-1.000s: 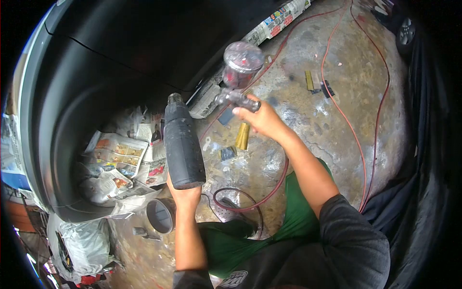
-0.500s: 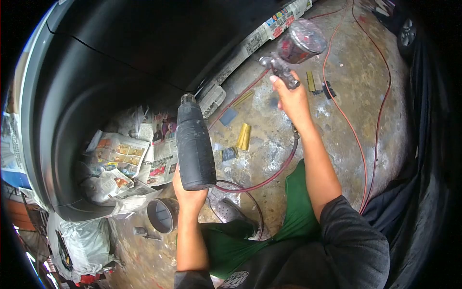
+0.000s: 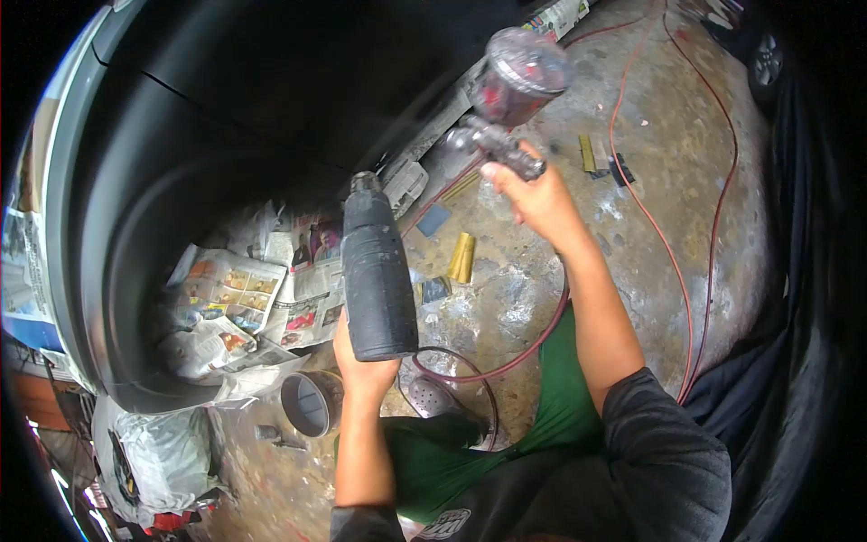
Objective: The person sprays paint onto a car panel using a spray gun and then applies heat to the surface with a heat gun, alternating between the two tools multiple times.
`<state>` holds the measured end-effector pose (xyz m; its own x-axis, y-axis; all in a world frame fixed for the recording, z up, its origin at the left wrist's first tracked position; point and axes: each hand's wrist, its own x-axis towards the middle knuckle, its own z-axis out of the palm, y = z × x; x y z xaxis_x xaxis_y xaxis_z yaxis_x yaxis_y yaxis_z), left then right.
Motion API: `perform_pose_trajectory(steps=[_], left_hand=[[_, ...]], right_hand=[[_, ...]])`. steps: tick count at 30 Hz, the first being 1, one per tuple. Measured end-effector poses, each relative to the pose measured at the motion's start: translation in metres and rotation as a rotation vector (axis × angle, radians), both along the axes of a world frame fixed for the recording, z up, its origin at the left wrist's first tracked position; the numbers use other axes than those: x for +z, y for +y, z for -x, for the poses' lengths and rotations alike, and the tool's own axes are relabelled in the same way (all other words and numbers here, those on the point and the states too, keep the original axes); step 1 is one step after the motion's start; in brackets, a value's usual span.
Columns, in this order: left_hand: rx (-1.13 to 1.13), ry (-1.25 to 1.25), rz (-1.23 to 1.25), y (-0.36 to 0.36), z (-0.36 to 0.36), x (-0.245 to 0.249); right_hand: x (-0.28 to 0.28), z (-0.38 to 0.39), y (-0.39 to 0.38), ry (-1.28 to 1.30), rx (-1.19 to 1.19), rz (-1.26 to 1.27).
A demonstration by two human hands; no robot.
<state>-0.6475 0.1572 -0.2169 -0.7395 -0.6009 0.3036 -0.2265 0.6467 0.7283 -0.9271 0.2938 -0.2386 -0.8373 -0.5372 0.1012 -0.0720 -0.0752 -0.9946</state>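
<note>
My left hand is closed around the handle of a black heat gun, whose body hides most of the fingers. Its metal nozzle points away from me, toward the dark car panel. In my right hand is a spray gun with a paint-smeared cup on top. The spray gun is slightly blurred and its front faces left, toward the panel. A red air hose hangs below my right hand and loops across the floor.
Newspaper sheets lie under the wheel arch at left. A grey bucket stands near my feet. Yellow sandpaper pieces and a blue pad lie on the concrete. More hoses run along the right, beside dark draped cloth.
My right hand has swung the spray gun left, closer to the panel. The heat gun has shifted slightly right in view, still in my left hand.
</note>
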Motion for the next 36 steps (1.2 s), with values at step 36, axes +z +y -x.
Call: perform_pose_trajectory(steps=[36], left_hand=[[-0.004,-0.277,0.236,-0.015,0.073,-0.011]], right_hand=[[0.098,-0.004,0.018,0.233,-0.210,-0.012]])
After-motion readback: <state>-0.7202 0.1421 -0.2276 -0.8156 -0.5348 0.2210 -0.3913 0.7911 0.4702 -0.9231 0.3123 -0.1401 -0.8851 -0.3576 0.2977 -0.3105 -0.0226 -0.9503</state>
